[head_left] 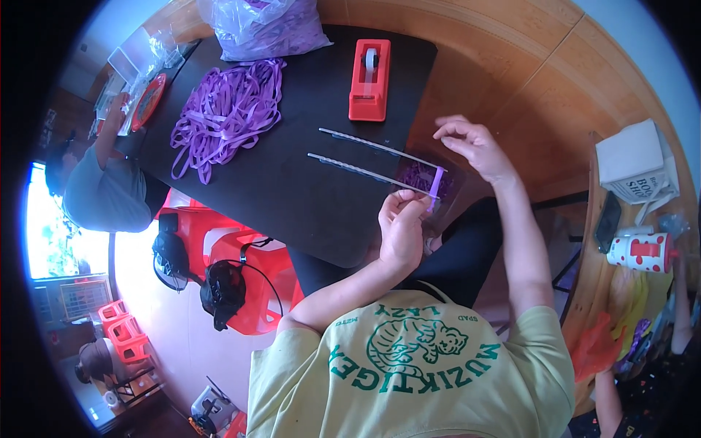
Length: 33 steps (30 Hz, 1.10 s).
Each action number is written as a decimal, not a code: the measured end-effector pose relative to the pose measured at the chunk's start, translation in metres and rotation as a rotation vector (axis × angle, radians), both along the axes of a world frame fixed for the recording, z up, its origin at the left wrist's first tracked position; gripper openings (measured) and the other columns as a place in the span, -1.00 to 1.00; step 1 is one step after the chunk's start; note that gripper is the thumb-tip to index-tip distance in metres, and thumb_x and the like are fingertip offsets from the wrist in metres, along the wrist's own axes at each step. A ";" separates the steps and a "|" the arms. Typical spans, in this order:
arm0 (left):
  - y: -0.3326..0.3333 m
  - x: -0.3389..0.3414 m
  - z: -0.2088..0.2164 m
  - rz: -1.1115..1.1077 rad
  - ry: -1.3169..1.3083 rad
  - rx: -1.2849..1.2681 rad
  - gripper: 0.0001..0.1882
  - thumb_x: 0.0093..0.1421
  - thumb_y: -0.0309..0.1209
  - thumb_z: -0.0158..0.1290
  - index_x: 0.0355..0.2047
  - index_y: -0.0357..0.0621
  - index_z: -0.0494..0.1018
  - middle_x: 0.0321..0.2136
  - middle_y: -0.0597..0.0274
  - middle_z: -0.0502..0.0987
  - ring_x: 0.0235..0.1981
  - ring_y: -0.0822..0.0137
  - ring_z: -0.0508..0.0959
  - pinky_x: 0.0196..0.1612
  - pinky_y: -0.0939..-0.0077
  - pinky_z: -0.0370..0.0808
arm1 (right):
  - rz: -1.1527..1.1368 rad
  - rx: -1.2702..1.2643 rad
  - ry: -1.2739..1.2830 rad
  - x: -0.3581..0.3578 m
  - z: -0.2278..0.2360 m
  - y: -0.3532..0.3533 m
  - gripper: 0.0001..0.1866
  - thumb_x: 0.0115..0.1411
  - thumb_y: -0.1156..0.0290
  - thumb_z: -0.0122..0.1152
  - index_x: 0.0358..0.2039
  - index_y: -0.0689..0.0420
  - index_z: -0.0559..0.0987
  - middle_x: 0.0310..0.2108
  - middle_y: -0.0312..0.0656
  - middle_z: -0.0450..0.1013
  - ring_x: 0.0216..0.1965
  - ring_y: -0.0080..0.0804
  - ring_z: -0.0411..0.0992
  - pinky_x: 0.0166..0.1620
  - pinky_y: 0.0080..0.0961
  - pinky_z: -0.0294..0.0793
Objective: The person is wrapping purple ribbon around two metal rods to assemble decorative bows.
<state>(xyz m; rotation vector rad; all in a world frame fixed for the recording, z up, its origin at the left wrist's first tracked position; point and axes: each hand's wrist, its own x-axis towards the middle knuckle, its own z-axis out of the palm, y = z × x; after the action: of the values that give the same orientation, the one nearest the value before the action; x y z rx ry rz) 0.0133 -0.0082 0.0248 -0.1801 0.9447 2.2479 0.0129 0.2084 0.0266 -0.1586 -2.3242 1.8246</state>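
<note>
Two thin metal rods (pixel 365 170) lie side by side on the black table (pixel 292 197), their near-right ends reaching past its edge. A purple ribbon (pixel 438 182) spans those ends. My left hand (pixel 403 228) is closed, thumb and fingers pinching the ribbon close to the lower rod's end. Off to the right and above the ribbon, my right hand (pixel 475 150) hovers with bent, parted fingers; nothing shows in it. Beneath the rod ends is a clear container (pixel 453 191) with purple bits, partly hidden by my left hand and the ribbon.
A heap of purple ribbon (pixel 228 113), a bulging plastic bag (pixel 270 29) and a red tape dispenser (pixel 370 80) rest on the table. Red stools (pixel 244 292) with black bags stand at left. On the right ledge are a white box (pixel 634 162) and a dotted cup (pixel 642 252). Other people sit nearby.
</note>
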 end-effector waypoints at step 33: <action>0.003 -0.008 -0.007 -0.066 -0.055 0.072 -0.78 0.00 -0.60 0.09 -0.30 -0.26 0.38 -0.44 0.26 0.46 -0.46 0.52 0.39 -0.33 0.65 0.32 | 0.580 1.101 -0.159 -0.034 0.074 -0.063 -0.88 0.01 0.42 0.22 -0.63 0.08 0.52 0.27 -0.08 0.06 0.31 -0.05 -0.11 0.14 -0.11 -0.01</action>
<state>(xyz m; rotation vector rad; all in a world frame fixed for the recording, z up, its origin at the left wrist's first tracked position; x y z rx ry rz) 0.0055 -0.0057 0.0179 -0.1746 0.8281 2.2009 -0.0210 0.1450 0.1003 0.5824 -3.3157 0.3923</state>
